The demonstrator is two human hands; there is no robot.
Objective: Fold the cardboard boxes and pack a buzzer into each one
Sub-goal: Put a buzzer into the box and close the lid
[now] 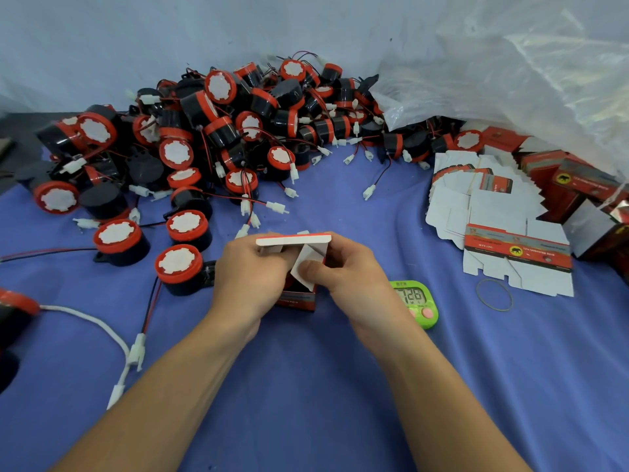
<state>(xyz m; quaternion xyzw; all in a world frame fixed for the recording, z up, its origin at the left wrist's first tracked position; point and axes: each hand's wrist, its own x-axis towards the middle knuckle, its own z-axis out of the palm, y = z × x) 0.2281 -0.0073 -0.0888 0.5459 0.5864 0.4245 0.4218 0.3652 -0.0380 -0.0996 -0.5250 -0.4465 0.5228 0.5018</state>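
now: likely closing flaps on a box (296, 299)
left hand (250, 272): fingers curled round the box
right hand (350, 272): thumb pinching a side flap (304, 267)
next: probably tuck side flap under lid (293, 239)

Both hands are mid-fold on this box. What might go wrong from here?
1. The right hand presses its thumb on a white flap of the cardboard box; if forced, it may crease or tear.
2. The left hand hides the box's inside, so it might get closed empty.
3. The green timer lies right by the right wrist and could be knocked.
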